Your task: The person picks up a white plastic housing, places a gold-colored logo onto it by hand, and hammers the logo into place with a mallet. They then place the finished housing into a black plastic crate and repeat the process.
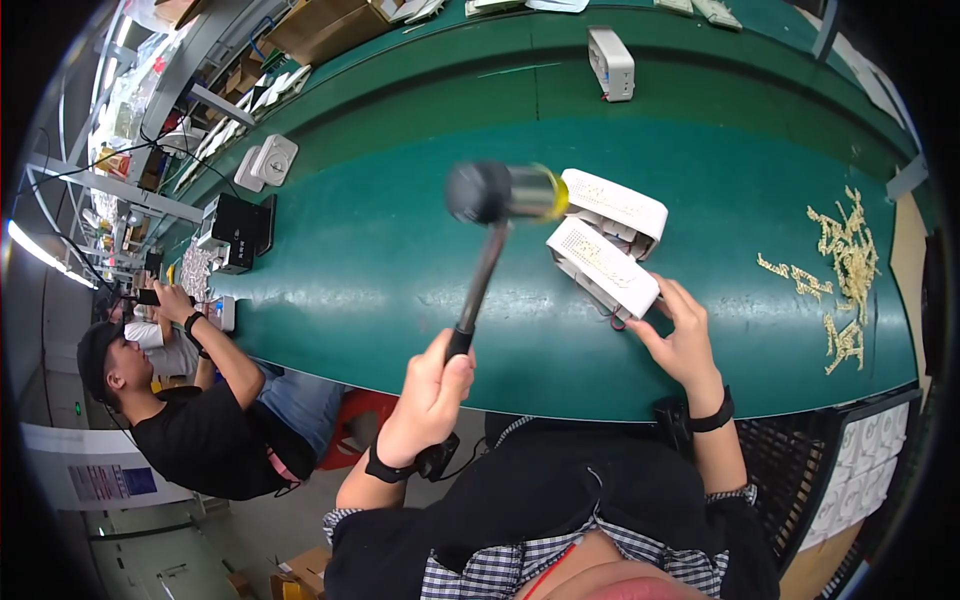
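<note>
My left hand is closed around the handle of a mallet. Its head, dark at one end and yellow at the other, is raised over the table, left of two white plastic housings. At the near corner of the closer white housing, my right hand grips with thumb and fingers. That housing stands on its long side, with a perforated top face and a thin red and dark wire at its lower edge. Just behind it is the second white housing, partly hidden by the first and by the mallet head.
The green table spans the view. Small cream-coloured pieces lie heaped at right. Another white housing stands at the far side; white socket-like units and a black box are at left. A co-worker sits at left.
</note>
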Demonstrator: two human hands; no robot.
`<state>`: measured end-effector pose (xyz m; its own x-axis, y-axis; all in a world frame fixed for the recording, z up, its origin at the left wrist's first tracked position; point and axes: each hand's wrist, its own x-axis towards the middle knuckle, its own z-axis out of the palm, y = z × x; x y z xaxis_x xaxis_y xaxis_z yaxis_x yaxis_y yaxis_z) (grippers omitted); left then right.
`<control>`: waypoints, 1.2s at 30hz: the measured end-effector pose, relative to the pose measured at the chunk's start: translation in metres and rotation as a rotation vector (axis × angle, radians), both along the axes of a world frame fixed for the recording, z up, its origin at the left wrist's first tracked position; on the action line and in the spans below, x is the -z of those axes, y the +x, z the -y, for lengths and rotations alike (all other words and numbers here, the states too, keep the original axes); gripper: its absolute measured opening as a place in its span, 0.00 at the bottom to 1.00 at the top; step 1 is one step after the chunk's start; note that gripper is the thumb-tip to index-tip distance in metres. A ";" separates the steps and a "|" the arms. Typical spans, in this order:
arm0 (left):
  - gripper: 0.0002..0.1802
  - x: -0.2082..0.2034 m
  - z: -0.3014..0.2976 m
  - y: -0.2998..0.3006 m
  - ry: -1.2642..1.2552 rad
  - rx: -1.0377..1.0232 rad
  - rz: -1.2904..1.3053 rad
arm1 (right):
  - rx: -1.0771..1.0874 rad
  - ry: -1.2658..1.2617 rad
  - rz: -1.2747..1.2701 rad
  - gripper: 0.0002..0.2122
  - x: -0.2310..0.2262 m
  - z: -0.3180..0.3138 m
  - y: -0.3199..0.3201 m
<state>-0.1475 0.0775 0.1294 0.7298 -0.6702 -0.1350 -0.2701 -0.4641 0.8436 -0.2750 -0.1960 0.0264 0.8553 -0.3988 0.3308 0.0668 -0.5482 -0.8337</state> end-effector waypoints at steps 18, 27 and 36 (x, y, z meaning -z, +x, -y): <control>0.09 0.006 0.013 -0.016 0.174 0.266 -0.067 | -0.035 -0.015 -0.044 0.24 -0.008 0.001 -0.005; 0.11 0.027 -0.003 -0.011 0.034 0.206 -0.024 | -0.113 -0.075 -0.033 0.24 -0.013 0.009 0.003; 0.14 0.063 0.001 0.046 0.231 -0.134 0.423 | -0.277 -0.468 0.214 0.22 -0.052 0.039 -0.041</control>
